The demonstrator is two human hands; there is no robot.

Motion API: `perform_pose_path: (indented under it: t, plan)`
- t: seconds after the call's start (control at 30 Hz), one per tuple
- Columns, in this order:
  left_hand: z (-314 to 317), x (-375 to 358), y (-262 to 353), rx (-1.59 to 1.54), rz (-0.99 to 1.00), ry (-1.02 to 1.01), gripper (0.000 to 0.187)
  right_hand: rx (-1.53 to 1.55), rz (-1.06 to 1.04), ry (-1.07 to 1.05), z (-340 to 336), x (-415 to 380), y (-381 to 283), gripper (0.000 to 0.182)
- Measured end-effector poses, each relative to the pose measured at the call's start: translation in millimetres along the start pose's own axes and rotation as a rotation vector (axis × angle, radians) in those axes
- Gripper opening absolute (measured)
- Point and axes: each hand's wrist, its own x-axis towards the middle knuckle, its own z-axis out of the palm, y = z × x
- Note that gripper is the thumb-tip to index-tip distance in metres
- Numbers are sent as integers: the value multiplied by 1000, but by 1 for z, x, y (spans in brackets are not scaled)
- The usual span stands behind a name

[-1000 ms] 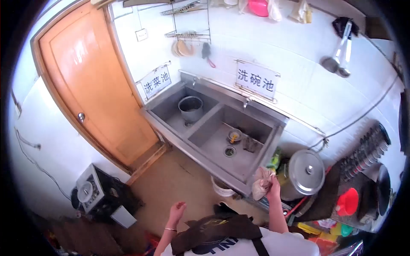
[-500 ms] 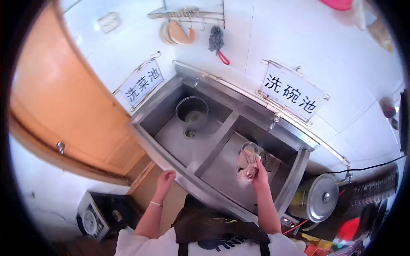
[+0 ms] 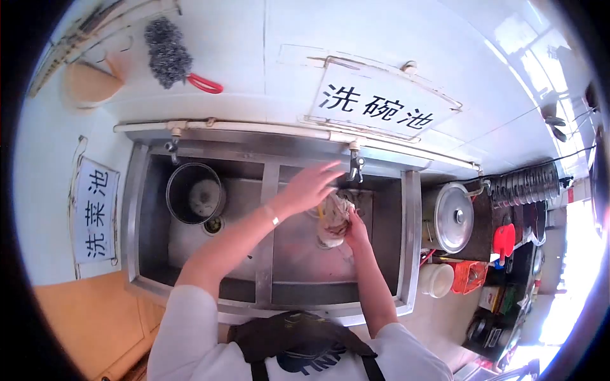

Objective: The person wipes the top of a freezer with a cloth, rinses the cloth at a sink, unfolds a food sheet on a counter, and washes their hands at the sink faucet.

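My right hand (image 3: 357,230) grips a crumpled, brownish-white cloth (image 3: 334,219) over the right basin of the steel sink (image 3: 412,235). My left hand (image 3: 311,185) is stretched out above that basin with its fingers apart, just up and left of the cloth, near the right tap (image 3: 356,166). Part of a round dish shows behind the cloth, mostly hidden by it and my left hand.
A deep metal pot (image 3: 181,197) stands in the left basin beside a drain (image 3: 213,225). The left tap (image 3: 172,149) is above it. Right of the sink are a large lidded pot (image 3: 454,219) and a white bucket (image 3: 436,280).
The view has turned and come closer to the sink. My left hand has moved from the sink's front edge to over the right basin, near the tap. My right hand still holds the cloth.
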Motion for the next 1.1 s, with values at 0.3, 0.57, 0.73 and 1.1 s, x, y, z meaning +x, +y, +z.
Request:
perform_pose_path:
  t: [0.3,0.57,0.73,1.1]
  plan:
    - [53,115,-24,228,299,-494,28,-233,35,62,-7,79,-14,29]
    - [115,37,-48,-459,-419,464,28,-911,-457,-101,-19,113,-25,24]
    - [173,-28,-100,-1231,-1619,471,37,-582,-295,-45,-5,92,-34,30]
    - [214,6,-99,-1538,-1337,194,16,-943,-582,376,14,114,-24,20]
